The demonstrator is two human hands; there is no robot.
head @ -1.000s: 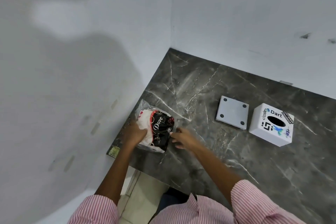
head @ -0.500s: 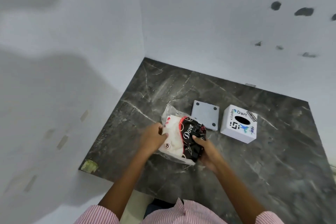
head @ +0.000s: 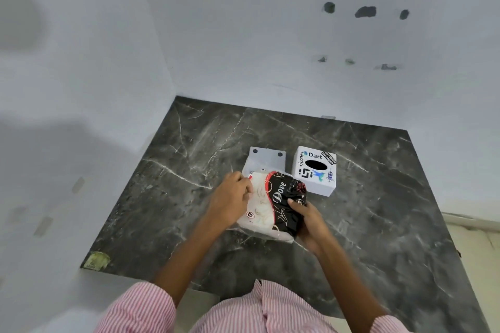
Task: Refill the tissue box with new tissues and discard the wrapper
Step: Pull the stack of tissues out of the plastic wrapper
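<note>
Change: tissue pack (head: 273,205) sat at the counter's left edge a second ago; both hands have since carried it to the middle, just in front of the grey base plate (head: 266,159).
Meaning: my guess is the fetching is over and opening the wrapper comes next; no tissues are loose yet and nothing has been discarded.
Left hand (head: 232,200): fingers curled over the white end of the pack, pinching at the clear plastic near its top corner.
Right hand (head: 311,222): fingers closed around the black "Dove" end, thumb lying across the print.
Pack position: held between the two hands, low over the marble counter (head: 378,211); I cannot tell whether its underside touches the stone. Its far edge covers the near part of the base plate.
Tissue box (head: 315,170): white shell with stickers, oval slot dark and seemingly empty, standing just right of the plate and just beyond the pack.
Count: one tissue pack, one box shell, one base plate, two hands.
Bin: none in sight for the wrapper.
</note>
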